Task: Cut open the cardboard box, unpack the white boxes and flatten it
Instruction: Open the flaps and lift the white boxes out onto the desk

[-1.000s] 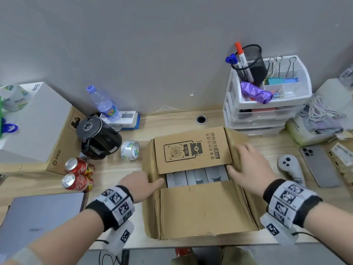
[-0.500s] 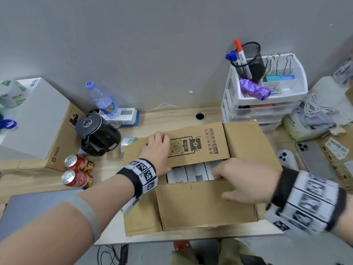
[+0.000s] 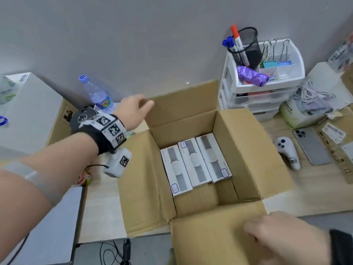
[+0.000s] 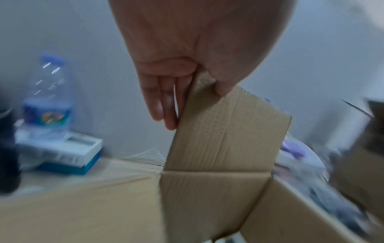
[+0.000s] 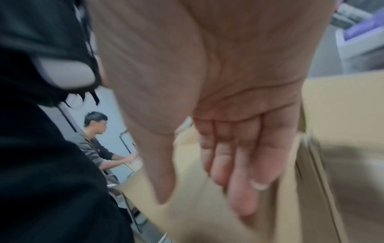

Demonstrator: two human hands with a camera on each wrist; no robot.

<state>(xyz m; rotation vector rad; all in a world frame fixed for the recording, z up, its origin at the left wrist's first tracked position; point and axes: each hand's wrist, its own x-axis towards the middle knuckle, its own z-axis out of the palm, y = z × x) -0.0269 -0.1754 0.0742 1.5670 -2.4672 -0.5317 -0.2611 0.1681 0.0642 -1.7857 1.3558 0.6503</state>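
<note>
Wooden desk [image 3: 99, 203] against grey wall [image 3: 133, 44], left hand [image 3: 131, 111] grip pinching far flap [image 3: 183, 100], right hand [image 3: 282, 238] spread flat on near flap [image 3: 210, 236]

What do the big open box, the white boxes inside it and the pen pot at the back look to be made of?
Open box: brown corrugated cardboard, matte; fluting lines show on the flap in the left wrist view.
White boxes: probably smooth printed paperboard, with grey panels and small labels.
Pen pot: black mesh, likely metal; you can see through the weave.
</note>
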